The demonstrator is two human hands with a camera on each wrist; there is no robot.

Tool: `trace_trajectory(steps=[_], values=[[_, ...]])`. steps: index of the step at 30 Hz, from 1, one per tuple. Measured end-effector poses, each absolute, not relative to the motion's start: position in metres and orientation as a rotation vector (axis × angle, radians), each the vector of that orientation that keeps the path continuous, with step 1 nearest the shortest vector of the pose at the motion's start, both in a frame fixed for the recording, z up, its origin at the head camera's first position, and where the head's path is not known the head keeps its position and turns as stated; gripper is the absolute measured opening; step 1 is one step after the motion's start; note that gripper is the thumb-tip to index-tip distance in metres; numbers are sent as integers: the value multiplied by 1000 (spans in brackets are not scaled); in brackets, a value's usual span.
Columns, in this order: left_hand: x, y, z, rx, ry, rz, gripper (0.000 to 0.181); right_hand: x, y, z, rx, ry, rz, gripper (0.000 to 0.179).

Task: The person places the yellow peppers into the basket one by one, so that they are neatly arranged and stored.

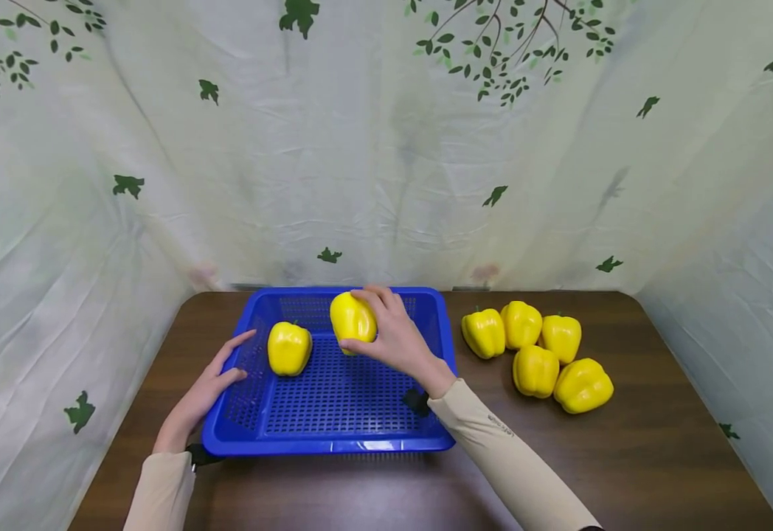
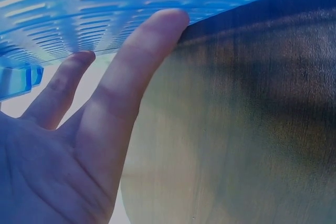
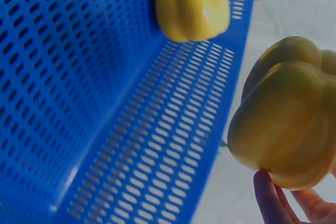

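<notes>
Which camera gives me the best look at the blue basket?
The head view. It takes in the blue basket from rim to floor, though the right hand and its yellow pepper hide some. The left wrist view catches only a slotted stretch across the picture's top; the right wrist view, a cropped part of the inside.

- Tabletop [image 1: 685, 457] was dark brown, wood-grained, its far corners rounded.
- Blue perforated basket [image 1: 333, 447] sat directly on it, left of centre, its far rim near the back edge.
- Five yellow bell peppers [image 1: 535, 371] lay clustered right of the basket, three behind, two nearer.
</notes>
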State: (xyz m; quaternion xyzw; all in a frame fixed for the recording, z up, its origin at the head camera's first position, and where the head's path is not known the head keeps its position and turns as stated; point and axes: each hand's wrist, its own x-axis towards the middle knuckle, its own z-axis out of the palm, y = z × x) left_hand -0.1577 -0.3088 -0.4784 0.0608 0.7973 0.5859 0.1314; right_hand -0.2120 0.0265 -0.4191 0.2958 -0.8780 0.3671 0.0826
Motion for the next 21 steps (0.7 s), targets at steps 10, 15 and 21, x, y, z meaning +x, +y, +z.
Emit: trace_trajectory(steps=[10, 15, 21], values=[[-157, -309, -478, 175, 2319, 1701, 60, -219, 1, -436, 836, -2690, 1063, 75], [-157, -309, -479, 174, 2320, 1703, 61, -223, -6, -443, 830, -2731, 1002, 76], [-157, -309, -479, 180, 2312, 1713, 60, -225, -12, -449, 837, -2744, 988, 76]])
